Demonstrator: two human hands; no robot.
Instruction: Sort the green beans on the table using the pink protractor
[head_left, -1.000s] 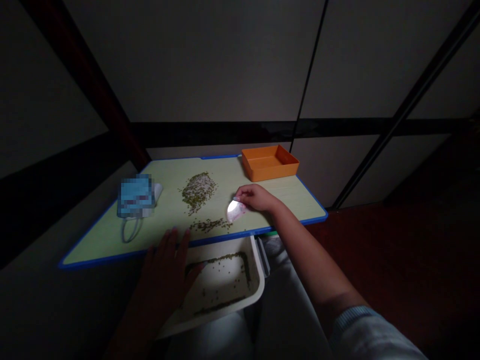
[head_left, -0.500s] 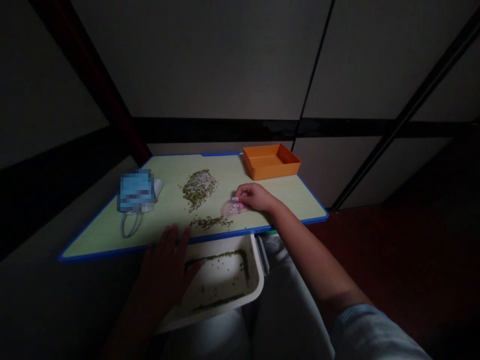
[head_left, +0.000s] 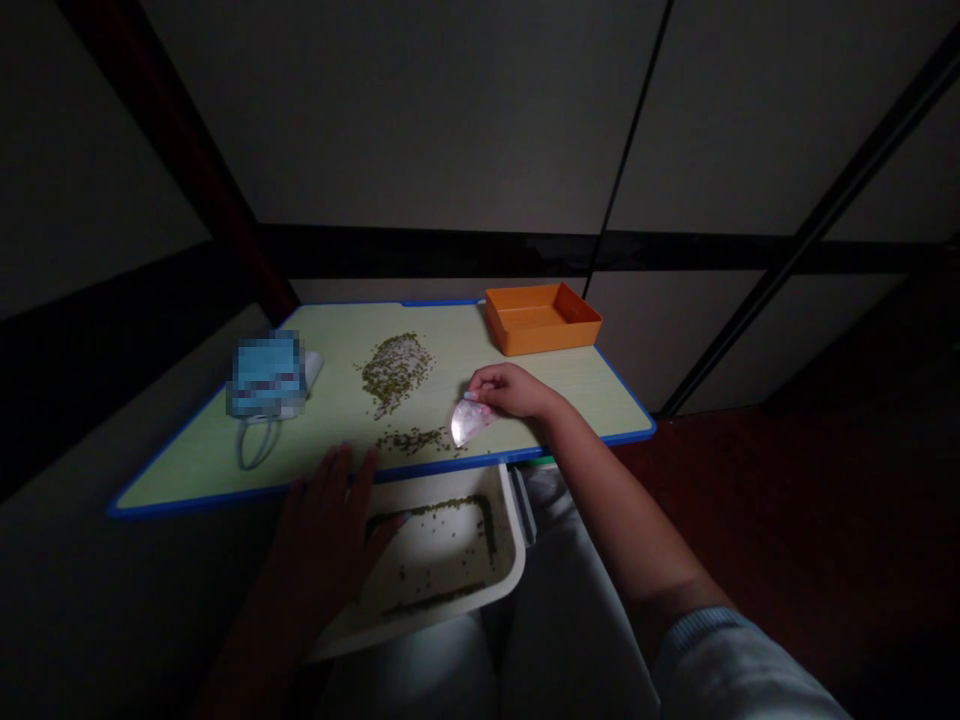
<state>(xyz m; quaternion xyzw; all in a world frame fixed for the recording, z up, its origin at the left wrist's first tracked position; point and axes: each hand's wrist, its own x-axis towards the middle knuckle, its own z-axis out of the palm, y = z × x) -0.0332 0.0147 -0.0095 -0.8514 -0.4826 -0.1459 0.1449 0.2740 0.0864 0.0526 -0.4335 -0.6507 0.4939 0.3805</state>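
Note:
My right hand [head_left: 506,390] is closed in a pinch on a clear, pinkish half-round protractor [head_left: 468,421], its curved side turned left and catching bright light. Just left of the protractor is a thin strip of small green beans [head_left: 411,440]. A larger heap of green beans [head_left: 397,372], with paler bits showing in it, lies farther back on the board. My left hand [head_left: 330,530], in shadow, is open with fingers spread, at the front edge of the board and over the left part of a white bin [head_left: 516,565]. Beans line the inner edges of the bin's floor.
The pale yellow tabletop [head_left: 337,325] has a blue rim. An orange tray [head_left: 544,320] stands at its back right corner. At the left lies a blurred blue item [head_left: 266,375] with a looped strap [head_left: 255,445]. Cabinet panels [head_left: 450,130] rise behind the table.
The protractor has tilted in my right hand and now reflects bright light. The view has shifted slightly. My left hand stays open in about the same place.

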